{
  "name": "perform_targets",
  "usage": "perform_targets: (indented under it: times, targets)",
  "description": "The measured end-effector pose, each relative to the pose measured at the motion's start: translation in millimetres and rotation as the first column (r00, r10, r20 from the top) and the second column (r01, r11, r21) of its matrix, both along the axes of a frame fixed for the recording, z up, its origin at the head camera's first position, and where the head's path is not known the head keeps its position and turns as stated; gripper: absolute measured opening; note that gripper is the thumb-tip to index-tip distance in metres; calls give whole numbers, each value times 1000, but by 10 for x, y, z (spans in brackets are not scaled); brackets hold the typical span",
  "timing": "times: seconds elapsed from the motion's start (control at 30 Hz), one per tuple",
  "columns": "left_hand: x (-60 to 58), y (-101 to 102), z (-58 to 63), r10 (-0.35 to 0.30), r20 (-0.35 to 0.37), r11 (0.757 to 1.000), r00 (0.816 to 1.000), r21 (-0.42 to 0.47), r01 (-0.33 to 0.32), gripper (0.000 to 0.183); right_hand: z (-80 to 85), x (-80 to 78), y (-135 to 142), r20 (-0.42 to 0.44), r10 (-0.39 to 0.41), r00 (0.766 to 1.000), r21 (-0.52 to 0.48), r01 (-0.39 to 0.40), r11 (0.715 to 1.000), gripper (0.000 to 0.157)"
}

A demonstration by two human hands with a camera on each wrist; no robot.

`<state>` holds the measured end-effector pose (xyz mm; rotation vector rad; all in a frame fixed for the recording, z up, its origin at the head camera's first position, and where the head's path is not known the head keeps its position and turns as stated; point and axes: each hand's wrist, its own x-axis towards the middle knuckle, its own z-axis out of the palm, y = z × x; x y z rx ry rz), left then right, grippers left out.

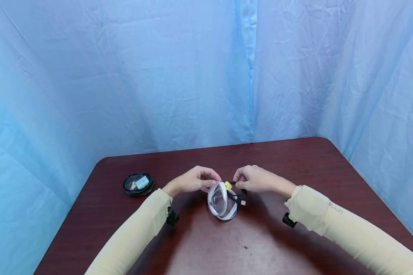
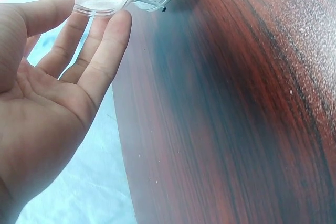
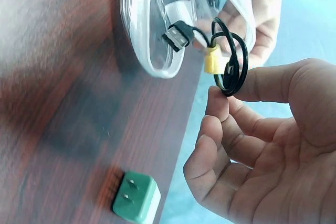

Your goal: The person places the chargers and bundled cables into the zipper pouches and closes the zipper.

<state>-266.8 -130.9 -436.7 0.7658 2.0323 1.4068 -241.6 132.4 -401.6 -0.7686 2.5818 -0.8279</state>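
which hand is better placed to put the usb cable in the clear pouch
Probably the right hand: it pinches the coiled black USB cable beside the open clear pouch, while the left hand holds the pouch's edge.

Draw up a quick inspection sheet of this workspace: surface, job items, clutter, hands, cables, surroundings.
Surface: dark red-brown wood-grain table, with a small dark mark toward the near side.
Job items: clear case with white rim, open; black USB cable.
Clutter: black-rimmed round case at the left, light-blue object visible inside; green two-prong plug adapter on the table, prongs exposed.
Hands: left hand holds the clear case; right hand pinches the cable.
Cables: black USB cable coiled, with yellow tie; USB connector bare. Tears or kinks: nothing seen.
Surroundings: light-blue curtains behind and at both sides.
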Motion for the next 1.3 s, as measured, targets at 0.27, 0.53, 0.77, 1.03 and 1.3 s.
perform_targets:
  times: [0.27,0.53,0.77,1.03,1.3]
  targets:
    - [8,41,7,-4,-4,1000,1000,6,4,20,-69,8,-96,64,-12,998,-11,13,1000,11]
    - [14,57,19,12,-1,1000,1000,8,-12,21,-162,-4,-174,155,-59,986,-6,61,998,14]
    - [12,62,15,19,3,1000,1000,13,-19,20,-250,-1,-209,239,-118,964,-75,139,987,13]
    - [8,49,-10,33,-15,999,999,24,-32,19,-340,22,-232,237,-132,963,-68,152,986,12]
    - [-1,39,-25,52,-47,998,998,22,-51,18,-366,38,-236,193,-139,971,-12,144,989,19]
